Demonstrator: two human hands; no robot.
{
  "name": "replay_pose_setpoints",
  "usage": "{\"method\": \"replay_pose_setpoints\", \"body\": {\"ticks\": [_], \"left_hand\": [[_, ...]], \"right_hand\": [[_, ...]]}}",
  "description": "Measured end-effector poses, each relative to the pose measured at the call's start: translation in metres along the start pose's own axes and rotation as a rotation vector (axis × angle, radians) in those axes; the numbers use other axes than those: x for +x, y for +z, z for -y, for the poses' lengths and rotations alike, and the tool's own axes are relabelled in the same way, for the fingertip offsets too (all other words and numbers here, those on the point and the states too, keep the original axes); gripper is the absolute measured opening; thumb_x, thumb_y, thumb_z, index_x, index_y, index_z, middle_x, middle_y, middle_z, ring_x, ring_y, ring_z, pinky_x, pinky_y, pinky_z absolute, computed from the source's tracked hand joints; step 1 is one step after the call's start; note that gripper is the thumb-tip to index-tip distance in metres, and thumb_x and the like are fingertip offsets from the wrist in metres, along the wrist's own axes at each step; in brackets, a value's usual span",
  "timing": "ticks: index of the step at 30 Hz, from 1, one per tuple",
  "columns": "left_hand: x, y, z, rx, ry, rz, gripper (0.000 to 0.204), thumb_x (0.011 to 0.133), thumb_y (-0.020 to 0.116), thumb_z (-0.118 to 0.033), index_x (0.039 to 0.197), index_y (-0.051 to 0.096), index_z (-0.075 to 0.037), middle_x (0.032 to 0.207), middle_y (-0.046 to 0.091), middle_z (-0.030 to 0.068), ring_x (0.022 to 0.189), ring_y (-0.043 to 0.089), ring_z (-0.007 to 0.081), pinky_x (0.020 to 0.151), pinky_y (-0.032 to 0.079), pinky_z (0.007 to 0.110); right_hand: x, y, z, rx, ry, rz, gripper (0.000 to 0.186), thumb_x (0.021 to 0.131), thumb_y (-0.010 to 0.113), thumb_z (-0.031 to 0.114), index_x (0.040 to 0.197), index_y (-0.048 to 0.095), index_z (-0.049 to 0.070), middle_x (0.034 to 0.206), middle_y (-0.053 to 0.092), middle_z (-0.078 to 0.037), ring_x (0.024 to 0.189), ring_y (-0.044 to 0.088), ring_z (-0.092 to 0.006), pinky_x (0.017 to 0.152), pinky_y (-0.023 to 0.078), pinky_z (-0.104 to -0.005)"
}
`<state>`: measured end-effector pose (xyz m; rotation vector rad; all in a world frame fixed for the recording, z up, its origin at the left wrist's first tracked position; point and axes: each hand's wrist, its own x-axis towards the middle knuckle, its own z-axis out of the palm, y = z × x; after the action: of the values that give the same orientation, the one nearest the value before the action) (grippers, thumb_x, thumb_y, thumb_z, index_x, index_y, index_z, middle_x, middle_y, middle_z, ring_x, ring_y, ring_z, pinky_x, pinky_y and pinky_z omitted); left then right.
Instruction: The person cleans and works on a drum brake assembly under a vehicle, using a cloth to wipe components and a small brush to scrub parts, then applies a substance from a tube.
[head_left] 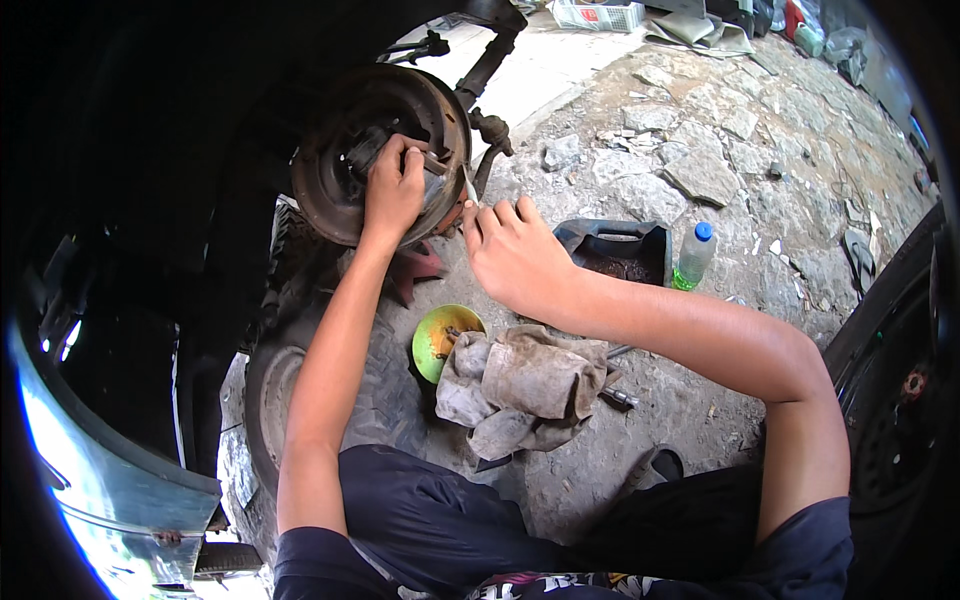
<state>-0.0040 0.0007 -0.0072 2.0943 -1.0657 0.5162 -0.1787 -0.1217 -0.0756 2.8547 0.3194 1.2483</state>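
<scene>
A rusty round brake part (325, 205), a disc or drum, sits in the wheel well at upper left. My left hand (397, 190) reaches in front of its centre, fingers bent and pinched together at the hub. What they grip is hidden. Just right of the rim, my right hand (515, 255) is closed on a thin, pale, blade-like tool (470, 185). The tool points up along the rim's edge; its grip is mostly covered by my fingers. Below my hands, a dirty cloth (540, 372) lies bunched beside a yellow-green bowl (428, 345) with small brownish parts in it.
A cut-open dark container (640, 245) stands beyond my right forearm, beside a bottle (694, 258) with green liquid and a blue cap. A tyre (385, 390) lies under the hub. Metal tools (620, 397) poke out by the cloth. Another wheel (900, 400) stands at right.
</scene>
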Motion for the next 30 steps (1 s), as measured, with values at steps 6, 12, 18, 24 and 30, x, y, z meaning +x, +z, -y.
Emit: {"method": "replay_pose_setpoints", "body": {"ticks": [6, 12, 18, 24, 30], "left_hand": [[-0.001, 0.001, -0.002, 0.005, 0.006, 0.003, 0.021, 0.098, 0.049, -0.014, 0.101, 0.064, 0.001, 0.097, 0.069, 0.0213, 0.094, 0.067, 0.0384, 0.084, 0.051, 0.042], [-0.001, -0.001, -0.003, 0.009, 0.009, -0.005, 0.021, 0.098, 0.049, -0.014, 0.1, 0.064, 0.001, 0.098, 0.069, 0.0215, 0.095, 0.067, 0.0388, 0.084, 0.05, 0.043], [-0.001, 0.0, -0.002, 0.006, -0.008, -0.004, 0.021, 0.098, 0.049, -0.015, 0.1, 0.063, 0.001, 0.097, 0.069, 0.0214, 0.095, 0.067, 0.039, 0.084, 0.05, 0.043], [-0.001, 0.002, -0.003, 0.004, 0.022, 0.002, 0.021, 0.098, 0.05, -0.015, 0.1, 0.063, 0.001, 0.097, 0.068, 0.0211, 0.095, 0.066, 0.0391, 0.084, 0.05, 0.043], [-0.002, -0.001, -0.003, 0.016, 0.016, -0.008, 0.021, 0.098, 0.049, -0.014, 0.1, 0.063, 0.001, 0.096, 0.068, 0.0217, 0.095, 0.066, 0.0396, 0.084, 0.05, 0.044]], "right_hand": [[0.014, 0.001, -0.02, -0.031, 0.037, -0.032, 0.047, 0.086, 0.055, 0.015, 0.121, 0.063, -0.015, 0.094, 0.07, -0.017, 0.088, 0.065, -0.0273, 0.081, 0.045, -0.0413], [0.023, 0.007, -0.025, -0.039, 0.042, -0.027, 0.048, 0.085, 0.055, 0.012, 0.125, 0.061, -0.014, 0.095, 0.069, -0.015, 0.088, 0.064, -0.0257, 0.08, 0.046, -0.0393], [0.007, 0.001, -0.009, 0.019, 0.029, -0.025, 0.047, 0.085, 0.056, 0.016, 0.12, 0.065, -0.014, 0.09, 0.07, -0.015, 0.086, 0.065, -0.0259, 0.079, 0.046, -0.0399], [0.032, 0.004, -0.029, -0.063, 0.061, -0.021, 0.047, 0.084, 0.057, 0.014, 0.123, 0.062, -0.012, 0.095, 0.069, -0.014, 0.092, 0.064, -0.0256, 0.081, 0.046, -0.0409], [0.007, 0.001, -0.004, -0.042, 0.043, -0.011, 0.046, 0.086, 0.056, 0.016, 0.119, 0.065, -0.015, 0.094, 0.071, -0.016, 0.088, 0.065, -0.0265, 0.081, 0.045, -0.0411]]}}
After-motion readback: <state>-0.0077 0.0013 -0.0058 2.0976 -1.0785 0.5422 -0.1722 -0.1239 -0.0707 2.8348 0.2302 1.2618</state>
